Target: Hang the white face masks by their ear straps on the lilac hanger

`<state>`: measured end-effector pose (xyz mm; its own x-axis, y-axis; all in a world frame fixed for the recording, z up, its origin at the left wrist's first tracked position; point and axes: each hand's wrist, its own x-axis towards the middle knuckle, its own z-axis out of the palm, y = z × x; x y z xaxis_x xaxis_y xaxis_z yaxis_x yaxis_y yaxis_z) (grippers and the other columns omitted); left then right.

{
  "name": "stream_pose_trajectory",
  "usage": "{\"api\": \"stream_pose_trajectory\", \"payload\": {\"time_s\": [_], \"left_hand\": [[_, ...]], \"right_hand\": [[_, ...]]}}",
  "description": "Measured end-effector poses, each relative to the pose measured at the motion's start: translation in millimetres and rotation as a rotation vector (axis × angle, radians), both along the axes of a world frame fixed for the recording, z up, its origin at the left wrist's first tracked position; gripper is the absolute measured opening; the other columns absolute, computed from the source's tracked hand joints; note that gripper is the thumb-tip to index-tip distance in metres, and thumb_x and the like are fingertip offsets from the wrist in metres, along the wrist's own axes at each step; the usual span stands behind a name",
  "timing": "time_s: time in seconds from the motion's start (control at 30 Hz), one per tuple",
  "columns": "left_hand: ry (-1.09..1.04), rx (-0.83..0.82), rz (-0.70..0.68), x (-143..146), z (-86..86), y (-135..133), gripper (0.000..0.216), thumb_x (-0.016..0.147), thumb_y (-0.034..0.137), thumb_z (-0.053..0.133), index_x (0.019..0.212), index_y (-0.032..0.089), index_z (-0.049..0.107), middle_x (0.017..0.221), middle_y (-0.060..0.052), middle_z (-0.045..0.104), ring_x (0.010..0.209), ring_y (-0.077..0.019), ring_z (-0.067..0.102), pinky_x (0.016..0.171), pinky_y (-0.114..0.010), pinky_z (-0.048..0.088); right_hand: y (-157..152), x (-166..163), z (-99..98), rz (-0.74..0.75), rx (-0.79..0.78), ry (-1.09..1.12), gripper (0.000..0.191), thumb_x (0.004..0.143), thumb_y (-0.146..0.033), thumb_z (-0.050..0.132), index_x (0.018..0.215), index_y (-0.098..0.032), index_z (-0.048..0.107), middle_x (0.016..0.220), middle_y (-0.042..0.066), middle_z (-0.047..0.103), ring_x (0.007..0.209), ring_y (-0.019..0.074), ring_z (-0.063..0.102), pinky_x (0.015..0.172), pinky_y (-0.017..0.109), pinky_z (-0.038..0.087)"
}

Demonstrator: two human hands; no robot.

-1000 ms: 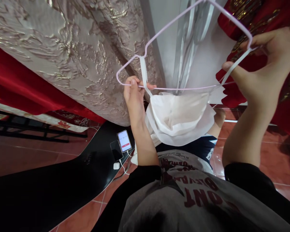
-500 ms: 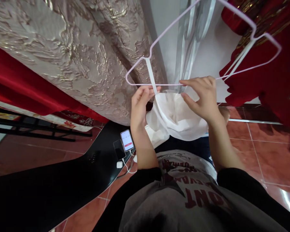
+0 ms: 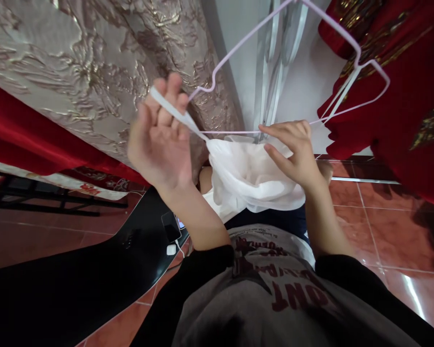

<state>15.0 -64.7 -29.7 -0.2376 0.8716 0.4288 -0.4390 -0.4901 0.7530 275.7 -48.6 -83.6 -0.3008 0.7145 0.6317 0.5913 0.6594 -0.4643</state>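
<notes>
Pinching the left strap (image 3: 173,113) between thumb and curled fingers of the left hand (image 3: 159,140), drawn taut up and leftward, seemingly clear of the left notch of the hanger (image 3: 235,131); nipping the top hem of the white garment (image 3: 253,178) with thumb and forefinger of the right hand (image 3: 292,149), just under the middle of the hanger's bottom bar; hanging bunched below that bar, with the right strap (image 3: 340,94) looped over the right notch.

Judged as midway through working the straps at the hanger's ends: loose in the fingers on one side, seated on the other. Calls next for steadying the hem against the bar while guiding the loose strap past the left tip, without dragging the wire frame sideways or slipping the right loop.

Against half a second back: then lying over the left notch, with the left hand pinched at the bar's left end; now lifted off and swung out leftward; hardly any shift at the hem for the right hand.
</notes>
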Motion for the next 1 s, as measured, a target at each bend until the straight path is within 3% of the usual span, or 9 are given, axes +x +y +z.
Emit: {"api": "stream_pose_trajectory", "payload": {"time_s": [0.07, 0.17, 0.27, 0.37, 0.53, 0.63, 0.73, 0.83, 1.0], "left_hand": [[-0.081, 0.021, 0.214, -7, -12.2, 3, 0.028, 0.106, 0.035, 0.057, 0.111, 0.019, 0.079, 0.128, -0.002, 0.079, 0.133, -0.0204, 0.066, 0.106, -0.028, 0.054], [-0.044, -0.082, 0.422, -11, -36.8, 6, 0.020, 0.099, 0.037, 0.071, 0.110, 0.022, 0.078, 0.122, -0.003, 0.080, 0.123, -0.0228, 0.071, 0.078, -0.027, 0.056], [0.100, -0.192, 0.217, 0, -51.3, 8, 0.028, 0.100, 0.045, 0.070, 0.110, 0.020, 0.078, 0.121, -0.010, 0.079, 0.113, -0.0273, 0.073, 0.062, -0.030, 0.048], [0.055, -0.145, 0.065, 19, -52.6, 12, 0.024, 0.103, 0.044, 0.067, 0.103, 0.022, 0.075, 0.110, -0.011, 0.079, 0.105, -0.0276, 0.072, 0.058, -0.031, 0.042], [0.025, -0.090, 0.074, 34, -49.3, 19, 0.022, 0.101, 0.044, 0.069, 0.090, 0.025, 0.068, 0.084, -0.007, 0.069, 0.092, -0.0242, 0.072, 0.051, -0.031, 0.034], [0.061, -0.110, 0.097, 34, -49.1, 21, 0.031, 0.096, 0.054, 0.072, 0.087, 0.026, 0.065, 0.083, -0.006, 0.067, 0.090, -0.0239, 0.072, 0.050, -0.030, 0.034], [0.037, -0.104, 0.129, 36, -49.4, 22, 0.029, 0.099, 0.051, 0.070, 0.087, 0.025, 0.065, 0.081, -0.006, 0.065, 0.085, -0.0212, 0.071, 0.048, -0.028, 0.034], [0.005, -0.075, 0.184, 40, -49.9, 24, 0.024, 0.102, 0.045, 0.067, 0.089, 0.024, 0.064, 0.078, -0.005, 0.063, 0.080, -0.0190, 0.070, 0.047, -0.027, 0.031], [0.039, -0.114, 0.224, 43, -50.5, 23, 0.032, 0.101, 0.055, 0.066, 0.090, 0.025, 0.062, 0.080, -0.004, 0.061, 0.086, -0.0215, 0.070, 0.054, -0.029, 0.037]], "right_hand": [[0, 0, -3.2, -0.004, 0.019, 0.000, 0.038, 0.102, -0.039, 0.060, 0.139, -0.042, 0.066, 0.122, 0.000, 0.075, 0.116, 0.0252, 0.065, 0.112, 0.056, 0.042], [2, -5, -8.7, -0.001, 0.053, 0.004, 0.040, 0.102, -0.038, 0.059, 0.141, -0.044, 0.064, 0.124, 0.000, 0.074, 0.117, 0.0249, 0.066, 0.114, 0.056, 0.042], [1, -14, -10.4, -0.002, 0.069, -0.001, 0.044, 0.102, -0.041, 0.058, 0.146, -0.044, 0.060, 0.128, 0.001, 0.073, 0.121, 0.0261, 0.066, 0.119, 0.060, 0.040], [-4, -19, -7.8, 0.007, 0.074, 0.028, 0.045, 0.101, -0.041, 0.059, 0.145, -0.045, 0.059, 0.133, 0.001, 0.071, 0.129, 0.0284, 0.063, 0.124, 0.063, 0.036], [-3, -1, -21.8, -0.240, 0.235, 0.563, 0.028, 0.100, -0.037, 0.063, 0.127, -0.039, 0.068, 0.128, 0.003, 0.066, 0.127, 0.0268, 0.063, 0.117, 0.056, 0.046], [6, 14, -41.3, -0.357, 0.120, 0.893, 0.019, 0.100, -0.038, 0.059, 0.117, -0.032, 0.066, 0.110, 0.004, 0.066, 0.104, 0.0229, 0.067, 0.106, 0.054, 0.053], [11, 18, -51.2, -0.276, -0.077, 0.879, 0.019, 0.098, -0.043, 0.062, 0.107, -0.027, 0.066, 0.101, 0.004, 0.068, 0.095, 0.0219, 0.069, 0.099, 0.051, 0.057], [11, 16, -49.8, -0.272, -0.004, 0.785, 0.020, 0.096, -0.046, 0.067, 0.102, -0.026, 0.069, 0.098, 0.003, 0.070, 0.097, 0.0205, 0.069, 0.097, 0.045, 0.057], [21, 23, -49.7, -0.231, 0.068, 0.733, 0.019, 0.095, -0.042, 0.070, 0.107, -0.029, 0.065, 0.101, 0.002, 0.067, 0.096, 0.0190, 0.068, 0.092, 0.041, 0.056]]}}
